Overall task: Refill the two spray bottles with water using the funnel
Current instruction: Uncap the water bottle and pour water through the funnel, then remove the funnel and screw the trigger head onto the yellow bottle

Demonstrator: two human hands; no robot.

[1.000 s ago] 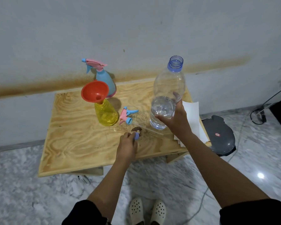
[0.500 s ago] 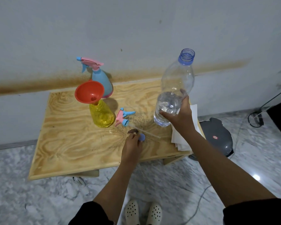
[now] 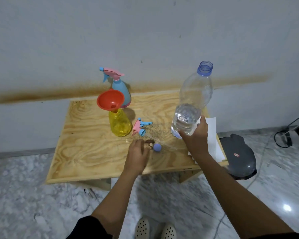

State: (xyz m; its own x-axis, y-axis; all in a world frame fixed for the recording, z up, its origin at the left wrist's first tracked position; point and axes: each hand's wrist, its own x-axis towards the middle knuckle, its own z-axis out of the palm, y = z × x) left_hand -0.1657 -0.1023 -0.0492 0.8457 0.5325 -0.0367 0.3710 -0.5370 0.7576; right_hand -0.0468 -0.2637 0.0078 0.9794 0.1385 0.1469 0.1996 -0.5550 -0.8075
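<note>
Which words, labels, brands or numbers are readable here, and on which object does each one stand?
Red oval badge on the dark grey rounded appliance on the floor: white marking, too small and blurred to read.
Clear plastic water bottle in the right hand: no label visible.
Yellow spray bottle, blue spray bottle, orange funnel: no text visible.

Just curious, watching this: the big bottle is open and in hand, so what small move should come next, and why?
Probably carry the water bottle in the right hand leftward and tip its mouth over the orange funnel. The funnel sits in the yellow spray bottle, and the blue cap lies off on the table.
</note>
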